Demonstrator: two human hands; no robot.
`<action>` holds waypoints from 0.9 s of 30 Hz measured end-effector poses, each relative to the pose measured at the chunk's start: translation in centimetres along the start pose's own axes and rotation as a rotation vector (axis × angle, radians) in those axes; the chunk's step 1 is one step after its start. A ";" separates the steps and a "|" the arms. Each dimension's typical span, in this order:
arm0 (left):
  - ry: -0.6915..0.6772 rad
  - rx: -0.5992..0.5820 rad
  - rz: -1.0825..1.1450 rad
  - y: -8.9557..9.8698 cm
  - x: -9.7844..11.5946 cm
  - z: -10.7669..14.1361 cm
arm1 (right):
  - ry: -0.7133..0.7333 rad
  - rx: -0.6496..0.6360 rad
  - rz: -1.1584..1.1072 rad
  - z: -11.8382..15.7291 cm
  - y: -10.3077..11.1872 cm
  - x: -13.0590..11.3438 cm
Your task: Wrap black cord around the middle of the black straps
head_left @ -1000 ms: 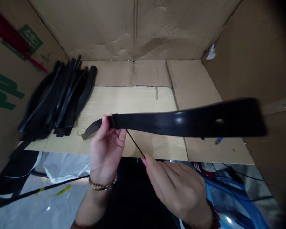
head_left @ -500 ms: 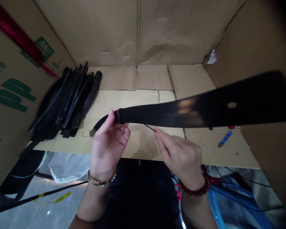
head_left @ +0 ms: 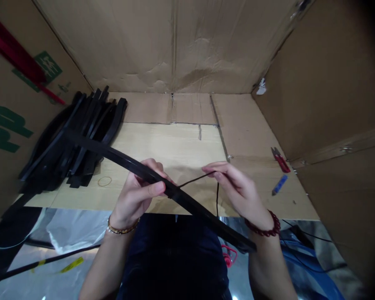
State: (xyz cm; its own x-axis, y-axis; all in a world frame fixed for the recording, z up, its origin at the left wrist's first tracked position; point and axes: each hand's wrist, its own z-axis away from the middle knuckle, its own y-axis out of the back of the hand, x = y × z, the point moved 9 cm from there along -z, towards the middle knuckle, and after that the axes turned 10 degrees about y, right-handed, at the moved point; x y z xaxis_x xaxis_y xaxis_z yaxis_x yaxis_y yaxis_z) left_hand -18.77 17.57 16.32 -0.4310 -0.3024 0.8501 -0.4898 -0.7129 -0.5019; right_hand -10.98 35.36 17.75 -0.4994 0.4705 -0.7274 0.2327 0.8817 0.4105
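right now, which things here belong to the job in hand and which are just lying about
Likely the job:
black strip, in left hand
cord, in right hand
strip pile

Seemingly just lying about:
red snips
blue tool
yellow loop

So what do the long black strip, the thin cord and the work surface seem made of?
Long black strip: perhaps plastic or coated leather, smooth, with a soft sheen along its edge.
Thin cord: probably textile, dark, matt, its tail hanging limp; fibres unresolved.
Work surface: likely cardboard, dull tan, with seams.
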 end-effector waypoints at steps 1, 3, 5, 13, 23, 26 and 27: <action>-0.006 -0.017 -0.009 -0.1 -0.1 0.0 | -0.020 -0.024 -0.092 -0.1 -0.4 0.1; -0.008 -0.047 -0.016 -0.3 -0.3 -0.1 | -0.061 -0.076 -0.305 -0.4 -1.5 0.1; -0.012 -0.069 -0.029 -0.4 -0.4 -0.1 | -0.103 -0.125 -0.505 -0.6 -2.6 -0.1; -0.094 -0.086 -0.234 -0.4 -0.1 0.2 | 0.014 -0.297 -0.326 -2.7 -4.5 -3.4; -0.258 0.003 -0.443 -0.6 1.4 0.9 | 0.246 -0.115 0.066 -2.0 -3.6 -6.2; -0.310 -0.010 -0.492 -1.1 1.8 1.4 | 0.312 -0.052 0.201 -1.5 -3.4 -7.2; -0.340 -0.017 -0.525 -1.4 2.0 1.6 | 0.315 -0.024 0.238 -1.3 -3.2 -7.3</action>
State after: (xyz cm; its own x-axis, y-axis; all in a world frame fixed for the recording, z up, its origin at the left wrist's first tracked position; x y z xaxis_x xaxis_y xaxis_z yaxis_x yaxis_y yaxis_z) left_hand -17.72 16.97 19.02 0.1339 -0.1008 0.9859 -0.5839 -0.8118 -0.0037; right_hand -9.12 29.09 22.47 -0.6662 0.6246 -0.4075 0.3556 0.7463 0.5626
